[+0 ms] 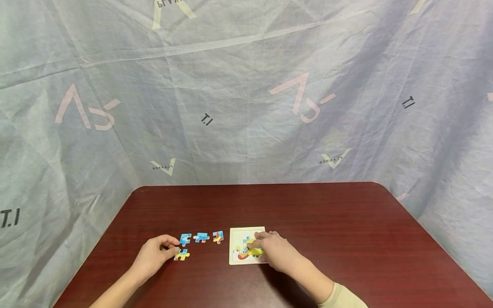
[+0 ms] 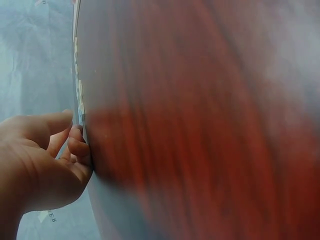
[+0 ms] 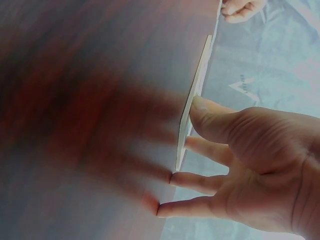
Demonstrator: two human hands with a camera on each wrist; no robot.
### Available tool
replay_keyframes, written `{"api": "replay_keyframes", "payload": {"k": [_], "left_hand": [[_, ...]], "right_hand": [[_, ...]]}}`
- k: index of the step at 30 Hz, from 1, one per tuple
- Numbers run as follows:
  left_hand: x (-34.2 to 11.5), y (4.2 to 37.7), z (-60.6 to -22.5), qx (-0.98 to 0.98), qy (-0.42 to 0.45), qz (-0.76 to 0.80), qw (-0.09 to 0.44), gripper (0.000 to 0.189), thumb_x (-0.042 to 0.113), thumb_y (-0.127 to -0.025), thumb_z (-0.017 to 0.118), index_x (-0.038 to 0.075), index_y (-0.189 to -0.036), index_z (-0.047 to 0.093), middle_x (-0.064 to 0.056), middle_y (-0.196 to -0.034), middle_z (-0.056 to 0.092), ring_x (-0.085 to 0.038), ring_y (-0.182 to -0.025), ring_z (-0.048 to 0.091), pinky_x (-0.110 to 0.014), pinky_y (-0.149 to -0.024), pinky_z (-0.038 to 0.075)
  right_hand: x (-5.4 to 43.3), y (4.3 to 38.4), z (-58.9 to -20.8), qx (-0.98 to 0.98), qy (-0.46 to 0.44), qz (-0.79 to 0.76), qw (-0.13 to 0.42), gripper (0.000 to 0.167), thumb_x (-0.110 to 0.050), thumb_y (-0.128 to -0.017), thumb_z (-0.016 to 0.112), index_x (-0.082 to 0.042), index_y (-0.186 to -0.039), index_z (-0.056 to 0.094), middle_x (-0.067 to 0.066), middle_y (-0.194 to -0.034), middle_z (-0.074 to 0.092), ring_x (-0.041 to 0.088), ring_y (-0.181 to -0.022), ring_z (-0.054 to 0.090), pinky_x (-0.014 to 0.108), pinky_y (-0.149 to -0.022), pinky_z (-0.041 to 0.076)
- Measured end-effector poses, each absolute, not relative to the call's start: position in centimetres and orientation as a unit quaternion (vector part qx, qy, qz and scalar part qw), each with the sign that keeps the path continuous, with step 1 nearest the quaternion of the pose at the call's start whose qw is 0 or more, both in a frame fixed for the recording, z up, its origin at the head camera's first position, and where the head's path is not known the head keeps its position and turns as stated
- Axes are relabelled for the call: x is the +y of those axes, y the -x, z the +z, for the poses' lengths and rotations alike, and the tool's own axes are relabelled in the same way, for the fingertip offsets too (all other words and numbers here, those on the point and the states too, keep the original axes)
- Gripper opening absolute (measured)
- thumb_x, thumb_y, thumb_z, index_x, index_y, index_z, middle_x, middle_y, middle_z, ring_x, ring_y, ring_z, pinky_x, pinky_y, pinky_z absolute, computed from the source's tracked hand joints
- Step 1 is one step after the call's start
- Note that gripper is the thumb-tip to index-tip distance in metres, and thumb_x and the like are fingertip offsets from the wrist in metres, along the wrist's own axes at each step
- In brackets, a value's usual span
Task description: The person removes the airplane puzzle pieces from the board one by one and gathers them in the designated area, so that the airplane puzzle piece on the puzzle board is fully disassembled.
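On the table's left side lie several loose jigsaw pieces: a blue piece [image 1: 185, 239], a blue and yellow piece [image 1: 182, 255], another blue piece [image 1: 201, 237] and a red, yellow and blue one [image 1: 218, 237]. My left hand [image 1: 155, 256] has its thumb and index fingertips at the left edges of the two nearest pieces, fingers loosely bent. A square pale puzzle tray [image 1: 231, 244] holds several colourful joined pieces [image 1: 243, 254]. Over its right part, my right hand [image 1: 280, 252] rests with fingers spread, touching the tray; it hides some pieces.
The dark red wooden table [image 1: 327, 222] has a straight back edge and rounded corners. Grey printed cloth [image 1: 246, 107] hangs behind it and along both sides.
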State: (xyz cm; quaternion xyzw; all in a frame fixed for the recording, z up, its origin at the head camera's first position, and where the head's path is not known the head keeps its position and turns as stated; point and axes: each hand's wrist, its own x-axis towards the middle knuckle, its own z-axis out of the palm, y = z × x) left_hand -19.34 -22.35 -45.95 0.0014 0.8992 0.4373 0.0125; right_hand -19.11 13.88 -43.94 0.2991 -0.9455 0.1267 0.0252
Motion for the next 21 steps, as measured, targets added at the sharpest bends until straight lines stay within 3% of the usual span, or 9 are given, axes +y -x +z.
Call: {"api": "replay_keyframes", "payload": {"k": [8,15,21], "left_hand": [[-22.0,19.3,-45.8,0.901,0.003,0.434,0.008,0.011,0.012,-0.091,0.075,0.009,-0.101,0.072,0.003,-0.083,0.065,-0.019,-0.071,0.054,-0.032,-0.061,0.043],[-21.6,19.1,-45.7,0.904,0.001,0.429,-0.003,0.008,0.01,-0.091,0.074,0.009,-0.099,0.072,0.003,-0.083,0.066,-0.017,-0.072,0.056,-0.031,-0.061,0.044],[-21.1,19.1,-45.7,0.905,-0.003,0.426,-0.011,0.007,0.01,-0.092,0.073,0.01,-0.099,0.072,0.003,-0.083,0.065,-0.016,-0.071,0.054,-0.029,-0.059,0.044]], "right_hand": [[14.1,19.4,-44.3,-0.941,-0.313,0.115,0.051,0.044,-0.011,-0.074,0.089,-0.011,-0.114,0.071,0.013,-0.123,0.067,0.035,-0.107,0.065,0.048,-0.086,0.054],[14.1,19.5,-44.3,-0.943,-0.308,0.113,0.054,0.035,-0.014,-0.075,0.09,-0.008,-0.104,0.073,0.007,-0.112,0.07,0.022,-0.097,0.066,0.04,-0.076,0.055],[14.2,19.5,-44.3,-0.947,-0.295,0.114,0.058,0.045,-0.018,-0.073,0.092,-0.005,-0.107,0.067,0.004,-0.095,0.07,0.019,-0.084,0.065,0.039,-0.07,0.054]]}}
